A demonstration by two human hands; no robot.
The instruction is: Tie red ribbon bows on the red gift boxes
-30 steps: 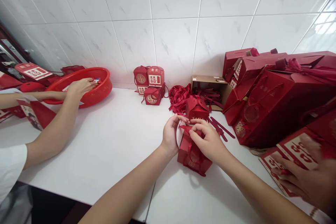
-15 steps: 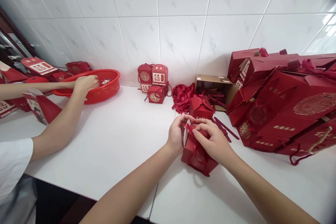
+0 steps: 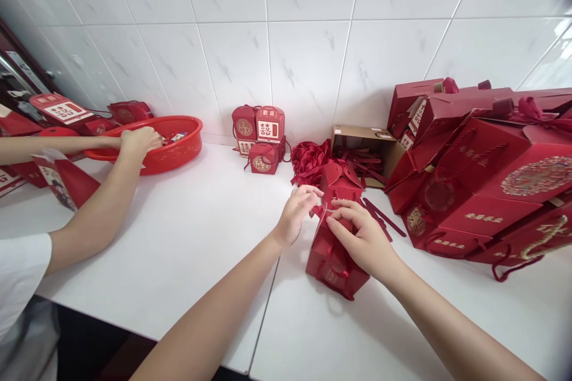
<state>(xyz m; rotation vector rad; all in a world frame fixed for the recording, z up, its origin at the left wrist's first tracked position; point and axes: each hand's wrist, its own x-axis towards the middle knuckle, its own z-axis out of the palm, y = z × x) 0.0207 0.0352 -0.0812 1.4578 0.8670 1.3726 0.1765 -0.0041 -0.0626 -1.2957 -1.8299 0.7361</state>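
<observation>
A small red gift box [image 3: 328,259] with a red ribbon loop [image 3: 333,265] on its side stands on the white table in front of me. My right hand [image 3: 357,235] grips its top edge, thumb on the near side and fingers bent over the top. Just left of the box top is my left hand [image 3: 292,214], fingers curved and apart, off the box. A bit of red ribbon [image 3: 316,211] shows by its fingertips; contact with it is unclear. Behind the box stands another red box [image 3: 342,177] with scalloped top flaps.
Red ribbons [image 3: 308,162] lie heaped beside an open cardboard box [image 3: 388,149]. Large red gift boxes [image 3: 465,190] are stacked at right, small decorated boxes [image 3: 263,158] by the wall. At left, another person's hand [image 3: 140,138] reaches into a red basin [image 3: 174,155].
My left hand has come away from the box top to the left, its fingers loosening. The white-edged flap has swung inward. My right hand stays on the box.
</observation>
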